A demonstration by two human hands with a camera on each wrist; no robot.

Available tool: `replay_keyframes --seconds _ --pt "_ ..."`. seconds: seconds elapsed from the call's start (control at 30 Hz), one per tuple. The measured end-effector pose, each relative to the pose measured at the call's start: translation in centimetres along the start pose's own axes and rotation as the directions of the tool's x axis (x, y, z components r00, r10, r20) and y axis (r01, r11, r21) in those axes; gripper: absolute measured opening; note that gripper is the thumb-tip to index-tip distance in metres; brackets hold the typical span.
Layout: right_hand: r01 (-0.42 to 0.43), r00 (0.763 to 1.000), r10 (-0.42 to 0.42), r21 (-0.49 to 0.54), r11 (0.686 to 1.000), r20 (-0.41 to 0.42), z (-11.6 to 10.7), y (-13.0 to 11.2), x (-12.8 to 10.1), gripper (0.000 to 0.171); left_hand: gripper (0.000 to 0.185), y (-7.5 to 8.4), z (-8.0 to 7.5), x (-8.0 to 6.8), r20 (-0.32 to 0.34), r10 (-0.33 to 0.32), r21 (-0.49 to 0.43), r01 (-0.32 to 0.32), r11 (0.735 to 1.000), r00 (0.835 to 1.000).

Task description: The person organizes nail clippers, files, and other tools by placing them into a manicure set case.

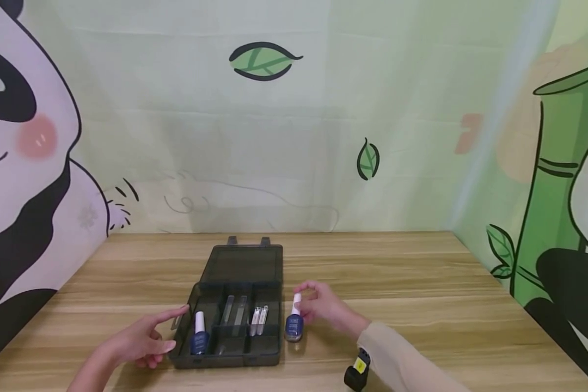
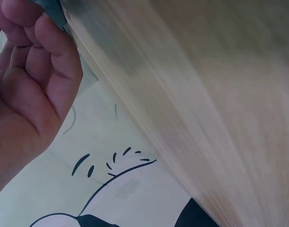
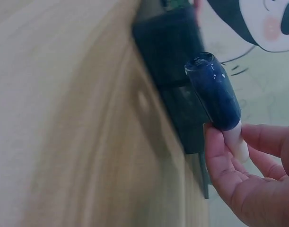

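Head view shows a wooden table bearing an open dark organizer case, with one blue nail polish bottle in its left compartment. Just right of the case, the right hand pinches a second blue polish bottle by its white cap. At the case's left wall the left hand rests, forefinger extended and other fingers loosely curled; stowing seems underway, so lifting over the wall likely comes next.

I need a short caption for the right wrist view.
Right hand pinches the white cap of a blue bottle beside the dark case.
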State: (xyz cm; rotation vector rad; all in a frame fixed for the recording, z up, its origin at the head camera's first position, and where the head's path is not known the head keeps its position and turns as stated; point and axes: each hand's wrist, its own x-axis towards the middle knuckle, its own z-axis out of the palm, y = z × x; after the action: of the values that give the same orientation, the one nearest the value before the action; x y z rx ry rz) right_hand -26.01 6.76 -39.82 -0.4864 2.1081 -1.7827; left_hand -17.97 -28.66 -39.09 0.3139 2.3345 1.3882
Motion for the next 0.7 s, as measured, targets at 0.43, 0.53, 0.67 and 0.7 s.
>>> replay_keyframes --seconds 0.43,0.53,0.67,0.7 --pt "0.003 0.998 0.007 0.192 0.981 -0.055 0.1 -1.3 1.4 0.037 0.071 0.2 -0.2 0.1 0.027 0.005 0.009 -0.006 1.000 1.000" --pt "0.019 0.998 -0.007 0.211 0.977 -0.058 0.6 -1.7 1.7 0.036 0.071 0.2 -0.2 0.1 0.027 0.008 0.007 -0.008 1.000 1.000" --pt "0.028 0.997 -0.013 0.223 0.974 -0.070 1.6 -2.5 2.2 0.036 0.071 0.2 -0.2 0.1 0.019 0.014 0.019 -0.014 1.000 1.000" --pt "0.028 0.997 -0.011 0.226 0.974 -0.075 1.9 -2.7 2.4 0.035 0.071 0.2 -0.2 0.1 0.016 0.016 0.024 -0.016 1.000 1.000"
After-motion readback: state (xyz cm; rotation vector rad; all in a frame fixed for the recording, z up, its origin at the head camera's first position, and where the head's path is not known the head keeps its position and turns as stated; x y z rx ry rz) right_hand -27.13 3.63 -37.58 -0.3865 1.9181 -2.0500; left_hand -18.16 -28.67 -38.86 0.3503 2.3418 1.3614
